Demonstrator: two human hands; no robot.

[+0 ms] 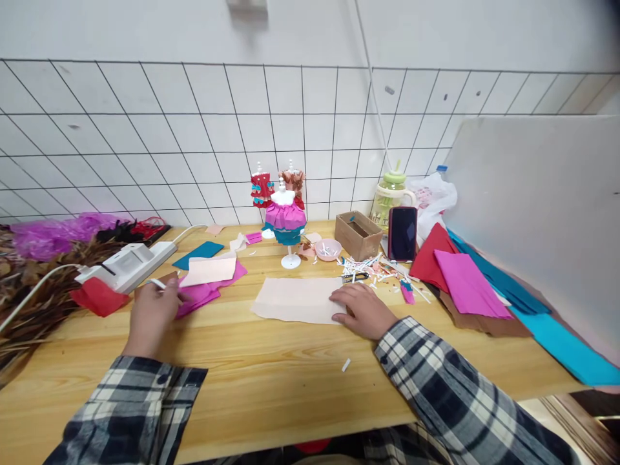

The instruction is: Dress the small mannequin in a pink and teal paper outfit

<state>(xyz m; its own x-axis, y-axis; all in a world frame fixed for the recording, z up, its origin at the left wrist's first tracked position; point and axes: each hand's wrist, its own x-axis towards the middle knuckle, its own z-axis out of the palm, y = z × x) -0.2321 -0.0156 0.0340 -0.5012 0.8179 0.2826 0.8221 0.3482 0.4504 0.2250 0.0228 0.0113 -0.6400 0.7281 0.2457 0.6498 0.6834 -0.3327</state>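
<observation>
My right hand (pixel 362 311) lies with its fingers flat on the right end of a pale pink sheet of crepe paper (pixel 293 300), which is spread on the table. Over at the left, my left hand (pixel 154 315) has its fingers closed, with a slim white thing (pixel 157 283) showing at them; its kind is not clear. Brown paper is partly hidden behind that hand. Just right of it are magenta crepe paper (pixel 206 297) and a folded pale piece (pixel 209 268). Small scissors (pixel 355 278) lie beyond my right fingertips.
Mini dress forms in paper dresses, the nearest magenta and teal (pixel 285 219), stand at the back. Around them are a pink dish (pixel 328 249), a cardboard box (pixel 358 236), a phone (pixel 402 234) and a green bottle (pixel 390 197). A power strip (pixel 128 265) sits left; paper sheets (pixel 472 284) lie right.
</observation>
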